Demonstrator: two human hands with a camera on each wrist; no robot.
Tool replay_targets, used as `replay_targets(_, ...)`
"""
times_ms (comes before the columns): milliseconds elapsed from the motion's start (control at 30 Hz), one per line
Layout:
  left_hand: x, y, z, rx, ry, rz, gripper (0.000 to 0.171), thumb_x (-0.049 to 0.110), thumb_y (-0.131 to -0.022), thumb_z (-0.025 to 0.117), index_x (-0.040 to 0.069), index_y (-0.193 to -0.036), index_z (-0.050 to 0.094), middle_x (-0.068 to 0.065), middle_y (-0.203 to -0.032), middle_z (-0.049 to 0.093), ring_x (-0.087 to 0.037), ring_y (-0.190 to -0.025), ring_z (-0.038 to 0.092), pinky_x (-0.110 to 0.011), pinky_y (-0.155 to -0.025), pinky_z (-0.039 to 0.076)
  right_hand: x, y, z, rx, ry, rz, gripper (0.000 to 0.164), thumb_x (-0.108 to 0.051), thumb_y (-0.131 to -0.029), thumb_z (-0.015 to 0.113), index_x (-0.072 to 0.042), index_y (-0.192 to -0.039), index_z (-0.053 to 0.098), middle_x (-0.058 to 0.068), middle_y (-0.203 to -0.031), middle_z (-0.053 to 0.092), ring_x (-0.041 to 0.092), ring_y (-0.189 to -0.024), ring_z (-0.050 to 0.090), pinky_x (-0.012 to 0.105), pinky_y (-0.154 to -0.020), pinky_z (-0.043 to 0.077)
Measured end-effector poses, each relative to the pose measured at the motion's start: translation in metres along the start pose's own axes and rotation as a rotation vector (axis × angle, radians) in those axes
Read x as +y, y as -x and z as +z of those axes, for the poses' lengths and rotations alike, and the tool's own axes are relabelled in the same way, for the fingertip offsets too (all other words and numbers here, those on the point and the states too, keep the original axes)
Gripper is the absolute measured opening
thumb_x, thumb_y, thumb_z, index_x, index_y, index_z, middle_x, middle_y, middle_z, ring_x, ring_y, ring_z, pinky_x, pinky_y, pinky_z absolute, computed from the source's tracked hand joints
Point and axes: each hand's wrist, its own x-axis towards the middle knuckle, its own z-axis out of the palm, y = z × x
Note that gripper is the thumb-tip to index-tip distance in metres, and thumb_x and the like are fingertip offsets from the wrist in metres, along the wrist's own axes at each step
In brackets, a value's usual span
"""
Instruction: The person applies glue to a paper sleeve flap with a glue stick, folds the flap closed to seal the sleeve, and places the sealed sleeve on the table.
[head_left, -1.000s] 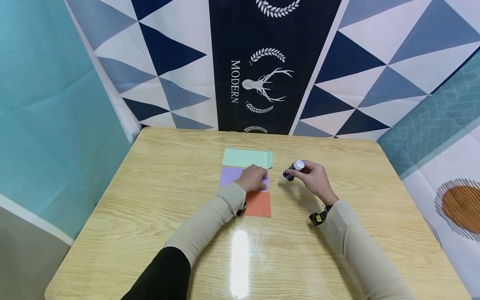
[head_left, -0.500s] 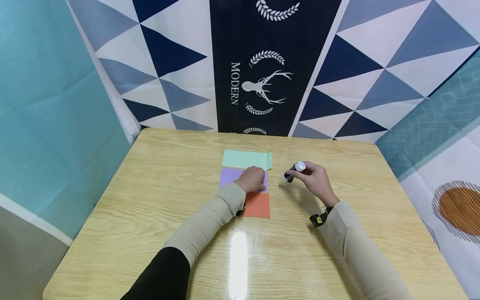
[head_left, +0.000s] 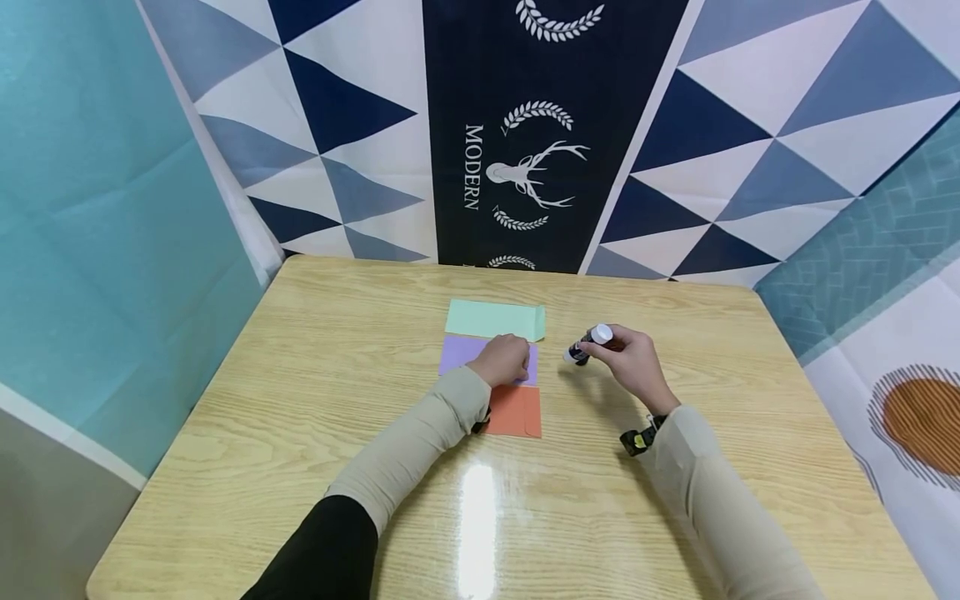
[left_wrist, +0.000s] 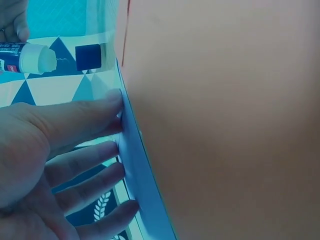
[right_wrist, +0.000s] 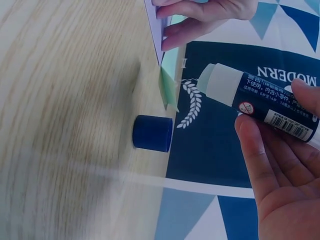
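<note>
My left hand (head_left: 502, 360) rests its fingertips on the purple envelope (head_left: 459, 352), covering part of it. In the left wrist view, the thumb and fingers (left_wrist: 95, 182) reach out fairly straight to its surface. My right hand (head_left: 636, 364) holds an uncapped glue stick (right_wrist: 275, 107) between thumb and fingers, tilted above the table. The white-collared end with exposed pale glue points down and left, apart from the envelope. A dark blue cap (right_wrist: 152, 133) stands on the table below the glue stick.
A mint green envelope (head_left: 491, 319) lies just beyond the purple one, and an orange-red envelope (head_left: 519, 414) lies on the near side, partly under the left wrist. The wooden table (head_left: 300, 400) ends at a patterned cloth backdrop (head_left: 517, 133).
The left hand's thumb and fingers have drawn slightly closer together on the purple envelope. The right hand keeps the glue stick almost still, and the envelopes have not visibly moved.
</note>
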Motion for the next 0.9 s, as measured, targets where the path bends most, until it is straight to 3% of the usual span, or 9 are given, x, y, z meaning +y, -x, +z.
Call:
replay_targets(100,0.0025,-0.0009,0.0,0.002,0.005,0.0,0.034,0.017,-0.089,0.072,0.015,-0.058,0.06,0.007,-0.055,0.05,-0.009,-0.061,0.044,-0.031,-0.086,0.051,0.0009,0.0009,-0.0012,0.011,0.019,-0.008,0.03,-0.029,-0.09,0.071,-0.002,-0.104,0.071,0.016,-0.098,0.07,-0.003,-0.076,0.059,0.017,-0.067,0.049)
replay_targets(267,0.0022,0.0006,-0.0011,-0.022,0.034,-0.008,0.044,0.017,-0.09,0.071,0.017,-0.053,0.048,0.007,-0.05,0.039,-0.008,-0.056,0.035,-0.025,-0.073,0.044,0.0029,0.0014,-0.0021,0.014,0.027,-0.008,0.03,-0.029,-0.089,0.072,-0.002,-0.102,0.071,0.016,-0.096,0.07,-0.001,-0.075,0.058,0.017,-0.067,0.048)
replay_targets(367,0.0004,0.0007,-0.003,-0.039,0.024,-0.022,0.037,0.018,-0.09,0.071,0.015,-0.058,0.052,0.005,-0.056,0.047,-0.01,-0.059,0.04,-0.024,-0.07,0.04,0.0039,-0.0002,-0.0004,0.005,0.015,0.0,0.031,-0.031,-0.089,0.072,-0.003,-0.103,0.071,0.016,-0.097,0.07,0.0,-0.076,0.058,0.018,-0.067,0.049)
replay_targets(500,-0.0019,-0.001,-0.0051,-0.048,-0.009,-0.032,0.009,0.02,-0.089,0.072,0.013,-0.086,0.069,0.002,-0.086,0.068,-0.012,-0.08,0.058,-0.026,-0.078,0.047,0.002,-0.0019,0.0,0.013,0.009,0.003,0.031,-0.03,-0.089,0.072,-0.003,-0.103,0.071,0.016,-0.097,0.07,0.0,-0.076,0.058,0.017,-0.067,0.049)
replay_targets(567,-0.0032,-0.0014,-0.0054,-0.047,-0.017,-0.039,0.009,0.021,-0.089,0.072,0.013,-0.094,0.07,0.002,-0.093,0.069,-0.013,-0.085,0.06,-0.026,-0.08,0.048,0.0004,-0.003,0.0002,0.015,0.011,0.001,0.031,-0.03,-0.089,0.072,-0.002,-0.104,0.071,0.016,-0.098,0.07,-0.001,-0.076,0.058,0.017,-0.067,0.049)
replay_targets(633,-0.0044,-0.001,-0.0053,-0.044,-0.012,-0.042,0.009,0.021,-0.09,0.071,0.013,-0.087,0.069,0.002,-0.085,0.067,-0.012,-0.077,0.056,-0.025,-0.076,0.045,-0.001,-0.0042,0.0003,0.013,0.012,0.0,0.032,-0.03,-0.089,0.072,-0.002,-0.104,0.071,0.016,-0.098,0.07,-0.002,-0.077,0.058,0.016,-0.067,0.049)
replay_targets(767,-0.0057,0.0006,-0.0026,-0.021,0.031,-0.043,0.025,0.021,-0.087,0.074,0.015,-0.067,0.06,0.004,-0.068,0.057,-0.009,-0.064,0.044,-0.023,-0.067,0.038,-0.0013,-0.0052,0.0006,0.007,0.018,-0.005,0.033,-0.032,-0.089,0.072,-0.002,-0.104,0.071,0.017,-0.098,0.07,-0.001,-0.077,0.058,0.017,-0.067,0.048)
replay_targets(900,-0.005,0.0008,0.0017,-0.011,0.057,-0.018,0.024,0.022,-0.085,0.077,0.016,-0.067,0.063,0.005,-0.071,0.061,-0.007,-0.065,0.048,-0.021,-0.067,0.041,0.002,-0.0005,-0.0014,0.013,0.028,0.007,0.033,-0.032,-0.089,0.072,-0.002,-0.104,0.07,0.015,-0.096,0.07,0.0,-0.076,0.058,0.018,-0.066,0.048)
